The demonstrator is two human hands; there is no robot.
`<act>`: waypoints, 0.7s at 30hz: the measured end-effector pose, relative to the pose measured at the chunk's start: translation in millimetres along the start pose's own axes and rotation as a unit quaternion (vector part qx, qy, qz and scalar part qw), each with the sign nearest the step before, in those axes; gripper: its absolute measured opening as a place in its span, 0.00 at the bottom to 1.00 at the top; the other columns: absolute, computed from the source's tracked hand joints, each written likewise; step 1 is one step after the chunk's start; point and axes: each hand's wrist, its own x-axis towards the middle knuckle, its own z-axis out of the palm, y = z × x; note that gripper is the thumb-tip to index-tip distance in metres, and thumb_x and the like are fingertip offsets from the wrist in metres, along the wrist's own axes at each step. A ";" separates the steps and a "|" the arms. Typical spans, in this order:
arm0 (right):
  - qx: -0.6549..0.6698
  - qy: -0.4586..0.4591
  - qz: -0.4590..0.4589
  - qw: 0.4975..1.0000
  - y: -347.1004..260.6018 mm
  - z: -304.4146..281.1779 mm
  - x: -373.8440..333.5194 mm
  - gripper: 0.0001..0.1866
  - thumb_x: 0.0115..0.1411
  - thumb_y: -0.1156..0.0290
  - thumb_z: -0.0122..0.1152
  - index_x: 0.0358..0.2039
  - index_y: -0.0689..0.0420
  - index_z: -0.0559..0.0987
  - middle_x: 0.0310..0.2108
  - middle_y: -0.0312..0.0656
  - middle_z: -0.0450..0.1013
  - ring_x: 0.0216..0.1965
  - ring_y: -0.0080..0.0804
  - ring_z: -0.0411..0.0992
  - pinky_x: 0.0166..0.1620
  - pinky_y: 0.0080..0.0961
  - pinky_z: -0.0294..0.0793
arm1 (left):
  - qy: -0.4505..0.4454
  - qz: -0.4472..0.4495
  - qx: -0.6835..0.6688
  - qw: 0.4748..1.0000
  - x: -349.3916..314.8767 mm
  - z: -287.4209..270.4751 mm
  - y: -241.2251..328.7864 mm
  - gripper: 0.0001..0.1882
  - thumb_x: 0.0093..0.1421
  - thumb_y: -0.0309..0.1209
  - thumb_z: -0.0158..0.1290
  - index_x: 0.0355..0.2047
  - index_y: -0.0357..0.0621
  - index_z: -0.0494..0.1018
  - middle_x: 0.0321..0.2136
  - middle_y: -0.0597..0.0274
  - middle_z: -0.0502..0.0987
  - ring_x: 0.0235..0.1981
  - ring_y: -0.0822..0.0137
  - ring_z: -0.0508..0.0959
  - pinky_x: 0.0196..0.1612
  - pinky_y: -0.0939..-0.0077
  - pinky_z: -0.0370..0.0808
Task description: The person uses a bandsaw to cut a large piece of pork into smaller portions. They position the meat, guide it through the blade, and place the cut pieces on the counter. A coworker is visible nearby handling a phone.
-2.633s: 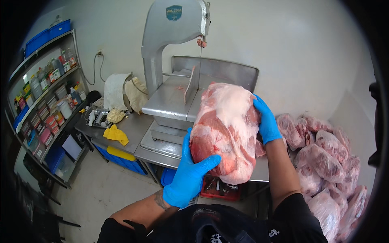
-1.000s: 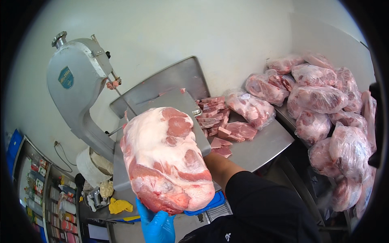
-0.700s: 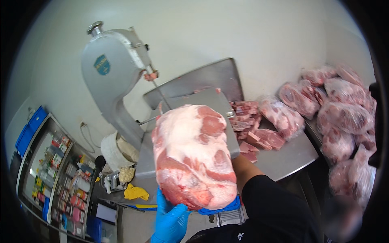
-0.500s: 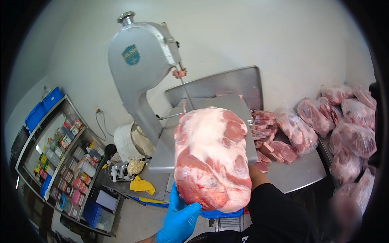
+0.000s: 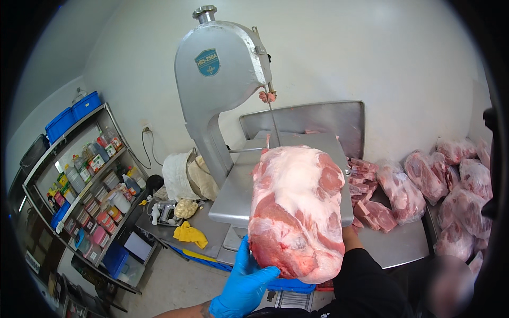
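A large cut of raw meat (image 5: 299,206), pale fat over red muscle, lies across the front of the metal table of a grey meat bandsaw (image 5: 217,79) and overhangs its near edge. My left hand (image 5: 249,281), in a blue glove, grips the lower left corner, thumb on the front face. On the right side my right wrist shows beside the meat; my right hand (image 5: 351,238) is mostly behind it, fingers hidden. The saw's thin upright blade (image 5: 274,124) stands just beyond the meat's far end, with a scrap of meat (image 5: 268,96) stuck at the blade guide.
Right of the saw, cut meat pieces (image 5: 376,214) lie on a steel table (image 5: 397,249), near several plastic-wrapped meat cuts (image 5: 461,212). On the left stand a stocked shelf rack (image 5: 108,151) and a low bench with a yellow cloth (image 5: 191,234). Blue crates (image 5: 290,285) sit below.
The whole view has swung, so the saw, shelves and meat appear farther right and slightly lower. The meat keeps about the same place by the blade, and my left hand holds the same corner.
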 end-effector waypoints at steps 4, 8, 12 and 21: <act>0.001 -0.003 0.003 1.000 0.5 3.1 1.5 0.23 0.68 0.68 0.63 0.61 0.62 0.75 0.51 0.40 0.76 0.49 0.29 0.74 0.52 0.27 0.75 | -0.012 0.015 0.001 1.000 0.6 0.2 0.4 0.52 0.62 0.16 0.58 0.78 0.59 0.42 0.74 0.59 0.56 0.71 0.52 0.64 0.65 0.47 0.71; 0.012 -0.010 -0.003 1.000 4.0 3.1 1.8 0.23 0.67 0.68 0.63 0.60 0.62 0.75 0.51 0.41 0.76 0.49 0.29 0.74 0.51 0.27 0.75 | -0.009 0.004 -0.010 1.000 -0.5 3.6 1.1 0.53 0.61 0.16 0.58 0.78 0.59 0.41 0.74 0.59 0.55 0.71 0.52 0.64 0.65 0.48 0.72; 0.027 -0.022 -0.008 0.999 -0.3 0.0 -11.8 0.23 0.67 0.69 0.64 0.60 0.62 0.75 0.51 0.41 0.76 0.49 0.29 0.74 0.51 0.27 0.75 | -0.004 0.007 0.030 1.000 2.6 8.3 5.1 0.52 0.61 0.16 0.57 0.78 0.57 0.41 0.73 0.58 0.56 0.71 0.52 0.64 0.65 0.50 0.72; 0.090 -0.110 -0.048 0.989 -23.6 -75.0 -191.8 0.23 0.66 0.69 0.64 0.60 0.62 0.75 0.50 0.41 0.76 0.48 0.29 0.74 0.51 0.27 0.75 | -0.037 0.025 0.018 0.999 6.6 9.7 9.4 0.51 0.62 0.15 0.58 0.78 0.54 0.43 0.70 0.53 0.60 0.65 0.60 0.70 0.60 0.63 0.76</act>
